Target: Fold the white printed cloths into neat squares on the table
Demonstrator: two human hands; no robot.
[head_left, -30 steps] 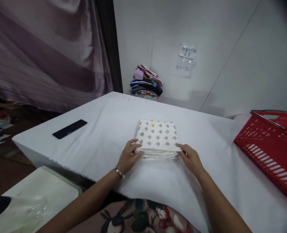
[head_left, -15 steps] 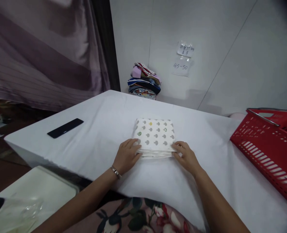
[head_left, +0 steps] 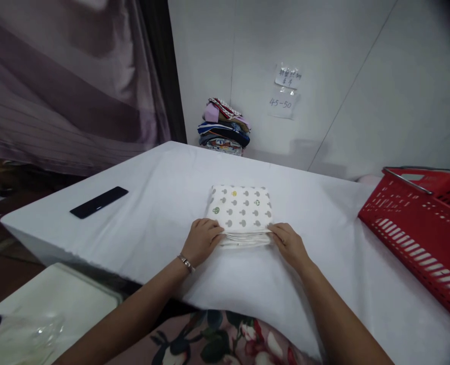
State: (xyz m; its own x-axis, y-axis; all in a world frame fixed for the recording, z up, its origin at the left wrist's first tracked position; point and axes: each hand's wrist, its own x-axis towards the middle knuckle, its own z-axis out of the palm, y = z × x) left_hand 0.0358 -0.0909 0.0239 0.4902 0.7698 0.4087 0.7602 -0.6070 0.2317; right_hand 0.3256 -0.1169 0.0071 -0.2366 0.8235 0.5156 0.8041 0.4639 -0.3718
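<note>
A folded white cloth (head_left: pixel 242 208) with small grey, green and yellow prints lies in front of me, its layers stacked at the near edge. At its near left corner, my left hand (head_left: pixel 203 238) pinches the top layer between thumb and fingers. My right hand (head_left: pixel 288 242) does the same at the near right corner. The top fold's edge is pulled straight between both hands, with the lower layers showing beneath it. What kind of cloth item it is cannot be made out.
The cloth rests on a table covered in a white sheet (head_left: pixel 164 203). A black phone-like slab (head_left: pixel 99 202) lies at the left. On the right stands a red plastic basket (head_left: pixel 422 228) with a metal handle. Folded clothes (head_left: pixel 225 126) are piled beyond the far edge, by the wall.
Both hands have closed their fingers on the near corners of the cloth's top layer, lifting its edge slightly. The view has shifted a little.
</note>
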